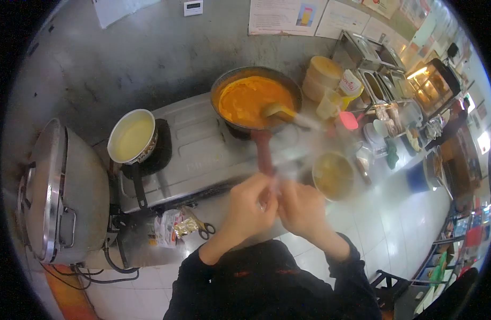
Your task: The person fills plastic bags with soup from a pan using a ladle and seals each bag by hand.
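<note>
My left hand and my right hand meet in front of my chest, fingers pinched together. A small pale thing seems to be between them, too blurred to name. Just beyond my fingertips is the reddish handle of a dark frying pan. Thick orange sauce fills the pan, and a ladle rests in it with its handle over the right rim. To the right of my right hand is a round container holding yellowish contents, hazy in the view.
On the stove, a small saucepan of pale yellow liquid stands at left. A large lidded metal cooker is farther left. Scissors and torn packets lie near the front edge. Stacked tubs and metal trays crowd the right.
</note>
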The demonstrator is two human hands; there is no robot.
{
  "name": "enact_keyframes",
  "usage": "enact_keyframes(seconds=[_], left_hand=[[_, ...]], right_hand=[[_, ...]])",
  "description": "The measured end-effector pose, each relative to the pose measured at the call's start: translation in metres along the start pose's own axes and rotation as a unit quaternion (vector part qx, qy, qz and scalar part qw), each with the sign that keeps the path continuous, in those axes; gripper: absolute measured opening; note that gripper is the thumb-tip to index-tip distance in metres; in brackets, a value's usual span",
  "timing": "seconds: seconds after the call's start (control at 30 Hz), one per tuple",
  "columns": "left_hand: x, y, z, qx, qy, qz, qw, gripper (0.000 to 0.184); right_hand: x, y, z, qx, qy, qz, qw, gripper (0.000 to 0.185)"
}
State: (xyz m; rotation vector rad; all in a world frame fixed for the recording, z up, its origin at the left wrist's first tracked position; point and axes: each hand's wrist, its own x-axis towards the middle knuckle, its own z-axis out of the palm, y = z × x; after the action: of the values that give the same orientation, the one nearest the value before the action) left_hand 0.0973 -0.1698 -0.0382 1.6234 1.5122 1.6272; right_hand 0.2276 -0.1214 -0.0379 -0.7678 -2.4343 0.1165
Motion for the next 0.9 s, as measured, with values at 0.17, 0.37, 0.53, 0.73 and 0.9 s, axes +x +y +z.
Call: enact_keyframes(seconds=[0.17,0.37,0.53,0.73,0.9], left_hand=[[0.006,0.002,-0.010,0.023,-0.052,-0.003,0.998,0.006],[0.010,0.005,0.000,0.186,-0.040,-0.020,0.982,0.016],[0.010,-0.002,0.011,0.328,0.014,-0.004,0.944,0.021],[0.036,0.005,-0.016,0.357,-0.071,-0.080,0.928,0.022],[0.060,0.021,-0.030,0.161,-0.156,-0.127,0.966,0.027]], right_hand=[[0.001,-0.001,0.007,-0.080,0.023,-0.073,0.994,0.020],[0.005,0.008,0.012,-0.113,0.058,-0.097,0.987,0.019],[0.017,0.038,0.014,-0.107,0.127,-0.019,0.986,0.020],[0.033,0.029,-0.024,-0.006,0.069,-0.174,0.982,0.019],[0.042,0.047,-0.027,0.163,0.089,-0.135,0.973,0.011]])
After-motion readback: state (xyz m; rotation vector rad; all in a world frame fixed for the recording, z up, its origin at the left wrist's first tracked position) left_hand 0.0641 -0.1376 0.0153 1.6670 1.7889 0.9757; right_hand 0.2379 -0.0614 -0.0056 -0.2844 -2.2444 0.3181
